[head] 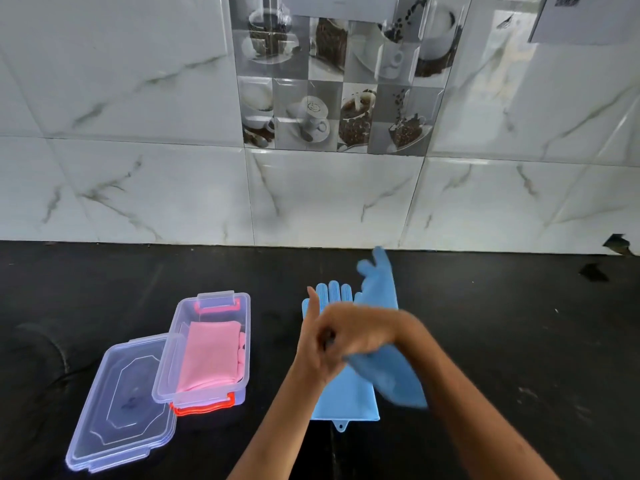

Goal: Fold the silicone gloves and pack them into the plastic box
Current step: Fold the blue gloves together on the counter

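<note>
A blue silicone glove (346,396) lies flat on the black counter, fingers pointing toward the wall, cuff and hanging tab nearest me. A second blue glove (384,296) is raised and blurred, slanting across the first one's right side. My right hand (360,334) crosses over at the middle, curled on this second glove. My left hand (311,344) sits over the flat glove with its thumb up; its fingers are hidden behind my right hand. To the left stands the clear plastic box (164,379) with red latches, open, holding folded pink gloves (211,355).
The box's clear lid (124,400) lies on the counter at the left, tucked partly under the box. A marble-tiled wall (311,195) closes off the back of the counter. Dark counter surface (519,341) stretches to the right of the gloves.
</note>
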